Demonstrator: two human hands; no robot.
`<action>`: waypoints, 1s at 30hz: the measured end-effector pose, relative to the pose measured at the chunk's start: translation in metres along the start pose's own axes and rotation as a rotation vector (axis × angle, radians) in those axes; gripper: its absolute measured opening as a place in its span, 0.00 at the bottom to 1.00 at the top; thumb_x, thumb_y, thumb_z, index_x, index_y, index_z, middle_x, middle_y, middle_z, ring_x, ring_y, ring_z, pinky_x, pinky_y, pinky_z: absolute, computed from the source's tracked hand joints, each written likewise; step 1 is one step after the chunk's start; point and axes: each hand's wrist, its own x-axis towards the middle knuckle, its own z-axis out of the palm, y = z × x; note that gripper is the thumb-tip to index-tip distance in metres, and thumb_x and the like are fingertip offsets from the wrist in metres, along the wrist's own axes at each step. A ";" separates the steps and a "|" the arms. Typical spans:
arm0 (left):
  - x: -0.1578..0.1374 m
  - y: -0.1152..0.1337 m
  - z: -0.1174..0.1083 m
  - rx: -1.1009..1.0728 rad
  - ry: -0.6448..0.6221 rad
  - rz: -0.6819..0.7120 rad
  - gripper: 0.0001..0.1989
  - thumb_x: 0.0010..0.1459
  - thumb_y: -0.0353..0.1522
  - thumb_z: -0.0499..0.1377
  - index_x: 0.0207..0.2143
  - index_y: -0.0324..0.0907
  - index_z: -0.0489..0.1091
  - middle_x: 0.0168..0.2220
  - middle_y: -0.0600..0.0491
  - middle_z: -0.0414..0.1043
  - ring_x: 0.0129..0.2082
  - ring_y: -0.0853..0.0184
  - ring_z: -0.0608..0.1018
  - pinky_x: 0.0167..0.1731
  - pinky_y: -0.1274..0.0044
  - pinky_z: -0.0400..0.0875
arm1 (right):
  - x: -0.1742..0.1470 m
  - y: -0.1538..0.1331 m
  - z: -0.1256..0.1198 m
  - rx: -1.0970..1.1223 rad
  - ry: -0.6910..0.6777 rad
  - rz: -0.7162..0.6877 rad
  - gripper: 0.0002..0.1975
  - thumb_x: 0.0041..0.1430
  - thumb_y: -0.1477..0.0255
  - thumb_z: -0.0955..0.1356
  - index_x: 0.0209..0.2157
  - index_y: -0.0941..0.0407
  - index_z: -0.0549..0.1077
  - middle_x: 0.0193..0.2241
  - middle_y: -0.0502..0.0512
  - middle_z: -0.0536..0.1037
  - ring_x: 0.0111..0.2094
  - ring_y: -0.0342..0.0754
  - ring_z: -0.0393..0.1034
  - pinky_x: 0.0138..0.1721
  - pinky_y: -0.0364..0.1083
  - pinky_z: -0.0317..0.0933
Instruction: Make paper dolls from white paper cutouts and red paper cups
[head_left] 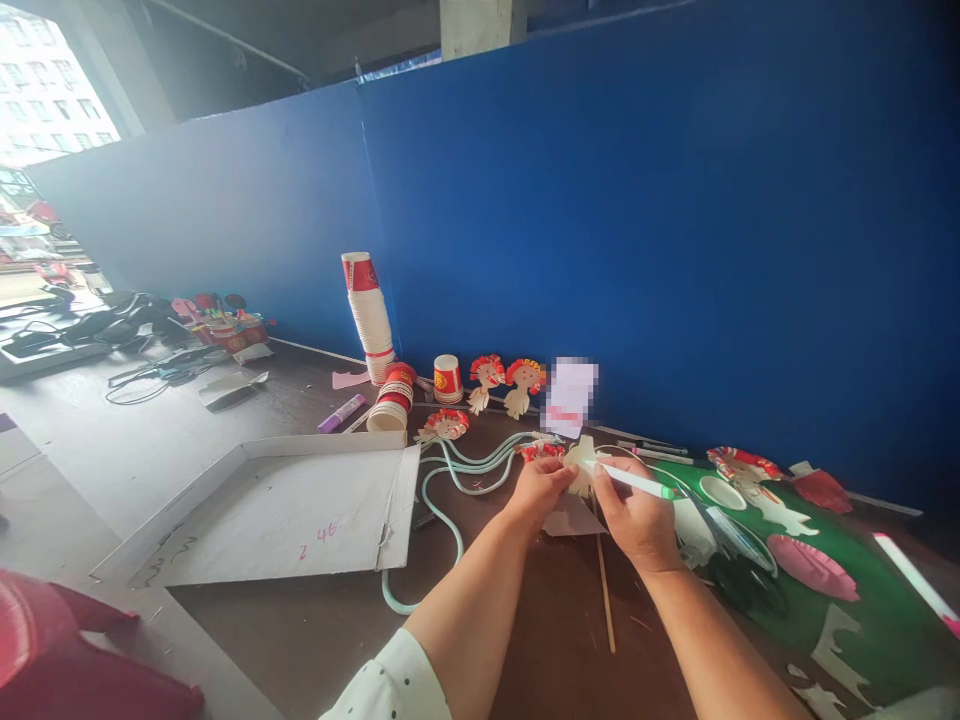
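Observation:
My left hand [540, 492] pinches the edge of a cream paper cutout figure [582, 478] above the dark table. In my right hand [639, 522] is a white marker [634, 478] with a green end, its tip at the cutout. Red fringed paper [541, 453] shows just behind my left fingers; whether it joins the cutout, I cannot tell. Beneath my hands lie a pale paper piece [571, 518] and a thin wooden stick [606, 600]. Two finished-looking paper figures with red fringed heads [525, 385] lean against the blue wall.
A shallow white cardboard tray [300, 510] lies left, near a tall stack of paper cups [371, 320] and a red cup [448, 380]. Pale blue cord [459, 530] loops beside my left arm. Scissors [739, 570], a pink paper disc [814, 567] and scraps cover a green mat [885, 640].

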 end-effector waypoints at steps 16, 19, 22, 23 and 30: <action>-0.002 0.003 0.001 -0.054 -0.005 -0.014 0.23 0.39 0.48 0.69 0.22 0.37 0.69 0.16 0.59 0.57 0.17 0.78 0.57 0.20 0.79 0.48 | 0.000 0.001 -0.001 -0.014 -0.002 0.007 0.12 0.61 0.61 0.66 0.36 0.56 0.74 0.30 0.58 0.80 0.28 0.51 0.75 0.30 0.46 0.69; -0.003 0.005 0.001 -0.048 -0.003 -0.007 0.23 0.39 0.48 0.69 0.22 0.37 0.69 0.17 0.59 0.57 0.17 0.77 0.56 0.20 0.79 0.47 | 0.000 0.000 -0.002 -0.003 -0.001 0.004 0.12 0.61 0.62 0.66 0.36 0.56 0.73 0.30 0.58 0.80 0.27 0.50 0.75 0.30 0.46 0.68; -0.003 0.005 0.001 -0.024 0.004 -0.014 0.23 0.39 0.48 0.69 0.22 0.37 0.70 0.17 0.58 0.57 0.17 0.77 0.57 0.20 0.79 0.46 | 0.001 -0.001 -0.002 -0.005 0.000 0.004 0.12 0.61 0.61 0.66 0.35 0.56 0.73 0.29 0.58 0.80 0.26 0.50 0.74 0.28 0.46 0.68; -0.003 0.005 0.001 -0.021 0.004 -0.017 0.23 0.39 0.48 0.69 0.22 0.37 0.70 0.17 0.58 0.57 0.17 0.77 0.57 0.20 0.79 0.46 | 0.001 -0.002 -0.003 -0.009 0.001 0.004 0.12 0.61 0.61 0.66 0.35 0.56 0.73 0.29 0.58 0.80 0.26 0.50 0.74 0.28 0.46 0.68; -0.005 0.007 0.002 -0.082 -0.023 -0.040 0.22 0.39 0.46 0.70 0.21 0.37 0.69 0.17 0.58 0.57 0.17 0.77 0.57 0.21 0.79 0.49 | 0.002 -0.003 -0.003 -0.033 0.021 -0.011 0.13 0.61 0.61 0.66 0.35 0.56 0.74 0.29 0.58 0.80 0.27 0.50 0.75 0.29 0.46 0.68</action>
